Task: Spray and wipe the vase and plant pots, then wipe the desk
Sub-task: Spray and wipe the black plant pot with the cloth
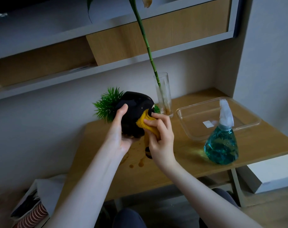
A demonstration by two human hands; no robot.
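Observation:
A glossy black plant pot (136, 104) with spiky green artificial leaves (107, 105) is tipped on its side above the wooden desk (186, 158). My left hand (121, 134) grips it from below, thumb on its side. My right hand (161, 137) pinches a yellow cloth (144, 123) and presses it against the pot. A tall glass vase (164, 94) with a green bamboo stem (144, 35) stands behind the pot. A spray bottle (221, 142) of blue-green liquid stands at the right. Brown spill marks (140, 163) lie on the desk under my hands.
A clear plastic tray (189, 127) sits at the back right of the desk. Shelves (117, 63) hang over the desk close above the plants. A white box (271, 173) is on the floor at the right, and a bag (33, 209) at the lower left.

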